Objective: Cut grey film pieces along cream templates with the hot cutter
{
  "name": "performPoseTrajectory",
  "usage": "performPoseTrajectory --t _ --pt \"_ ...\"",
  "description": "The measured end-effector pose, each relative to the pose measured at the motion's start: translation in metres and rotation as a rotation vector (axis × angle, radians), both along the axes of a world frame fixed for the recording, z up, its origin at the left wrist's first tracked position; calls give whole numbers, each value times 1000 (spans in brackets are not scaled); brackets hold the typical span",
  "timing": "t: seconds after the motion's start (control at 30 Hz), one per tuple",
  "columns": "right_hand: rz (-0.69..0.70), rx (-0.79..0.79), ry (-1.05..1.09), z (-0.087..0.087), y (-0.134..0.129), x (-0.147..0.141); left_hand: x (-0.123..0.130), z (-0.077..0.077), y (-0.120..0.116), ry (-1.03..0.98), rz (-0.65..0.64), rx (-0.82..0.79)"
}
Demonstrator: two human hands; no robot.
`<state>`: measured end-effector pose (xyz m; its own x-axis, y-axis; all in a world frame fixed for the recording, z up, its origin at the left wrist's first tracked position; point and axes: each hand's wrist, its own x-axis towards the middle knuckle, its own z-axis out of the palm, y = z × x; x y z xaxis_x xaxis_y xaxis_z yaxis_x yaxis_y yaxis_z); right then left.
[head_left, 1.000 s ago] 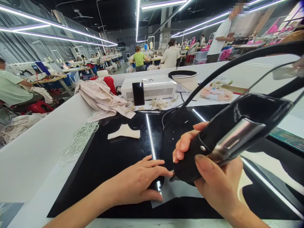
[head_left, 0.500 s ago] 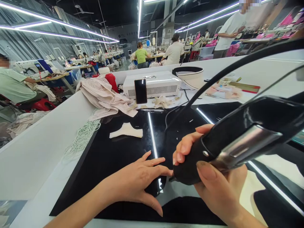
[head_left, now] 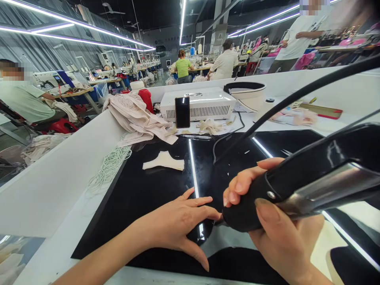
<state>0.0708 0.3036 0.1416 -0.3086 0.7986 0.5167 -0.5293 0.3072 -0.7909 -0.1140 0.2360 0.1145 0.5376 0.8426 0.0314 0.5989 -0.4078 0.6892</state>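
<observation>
My right hand (head_left: 279, 225) is wrapped round a black corded hand tool (head_left: 314, 166) with a metal plate on its side; its exact kind I cannot tell. The tool slants down to the left, its narrow tip close to the glossy black work surface (head_left: 142, 221). Flat on that surface lies my left hand (head_left: 181, 221), fingers spread, with the index fingertip right beside the tool's tip. A pale grey patch under the tool may be thin material or a reflection. Farther back rests a small cream fabric piece (head_left: 164, 161) with a curved edge.
A white vented box (head_left: 204, 105) stands behind, a phone (head_left: 182, 113) leaning on it. Beige fabric (head_left: 133, 116) and pale green cord (head_left: 108, 166) lie at left. More cream material (head_left: 322, 241) is at right. The tool's black cable (head_left: 297, 95) arches overhead. Other people sit beyond the partition.
The whole view has shifted slightly, so things appear a little farther right. Both hands and the tool keep nearly the same position relative to each other.
</observation>
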Motion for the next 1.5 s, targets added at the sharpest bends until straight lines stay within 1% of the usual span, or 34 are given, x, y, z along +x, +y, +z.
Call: performPoseTrajectory --t 0.2,0.3,0.4,0.53,0.7,0.8,0.93,1.03,1.1,1.2,1.37,1.43,1.5 --pt "-2 -47 2 9 -8 2 1 3 1 6 -12 -21" --pt "14 -17 -7 13 -12 -1 1 2 1 16 -20 -26" --pt "24 4 -19 10 -13 -4 1 1 1 20 -12 3" --pt "20 -17 -24 9 -13 -5 1 1 0 20 -9 43" --pt "42 -42 -31 15 -21 -6 2 3 1 20 -17 16" --pt "60 -33 -56 12 -23 -7 3 3 2 15 -30 8" --pt "66 -3 -36 7 -23 -8 3 0 4 35 -42 21" --pt "81 -11 -21 10 -21 -7 0 -4 3 45 -33 28" --pt "66 -16 -16 14 -16 -4 -2 -5 3 38 -38 38" --pt "-3 -6 3 19 -6 3 -7 -4 1 47 -37 78" --pt "-108 -30 54 20 8 14 -19 3 0 159 -15 155" --pt "-119 -33 49 19 11 16 -26 3 1 205 8 207" --pt "-125 -18 45 18 11 17 -34 1 3 274 67 282"
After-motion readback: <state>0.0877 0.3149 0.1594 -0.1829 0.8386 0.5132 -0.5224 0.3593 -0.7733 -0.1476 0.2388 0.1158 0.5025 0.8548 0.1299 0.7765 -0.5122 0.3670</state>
